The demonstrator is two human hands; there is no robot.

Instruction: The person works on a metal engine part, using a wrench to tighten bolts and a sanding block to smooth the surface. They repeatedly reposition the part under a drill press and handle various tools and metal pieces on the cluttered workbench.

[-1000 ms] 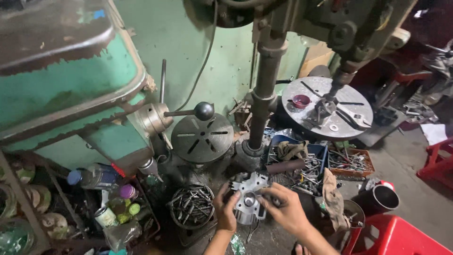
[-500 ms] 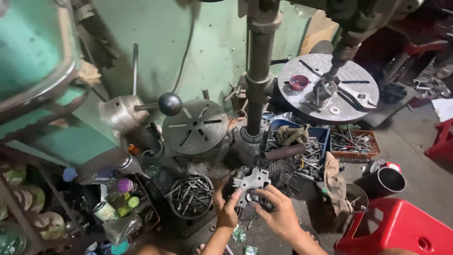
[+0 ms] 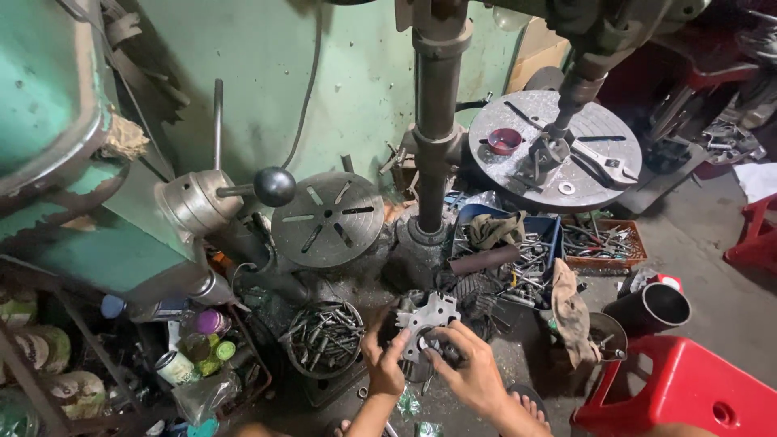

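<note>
Low in the head view, both my hands hold a grey cast metal part (image 3: 423,317) with notched corners and a round hole. My left hand (image 3: 384,358) grips its left edge. Fingers of my right hand (image 3: 469,368) curl onto its lower right side near the hole. The part hovers above the dirty floor at the foot of a drill press column (image 3: 435,121). A round bucket of metal bolts (image 3: 325,336) stands just left of my left hand.
A round slotted table (image 3: 327,218) lies left of the column. The drill table (image 3: 554,151) at the upper right carries a wrench and a small red cup. A blue crate of hardware (image 3: 514,247), an orange tray (image 3: 603,243), a red stool (image 3: 676,388) and a green machine (image 3: 65,170) surround me.
My view has dropped and drawn closer to the floor. Both hands keep hold of the metal part, which has turned a little between them.
</note>
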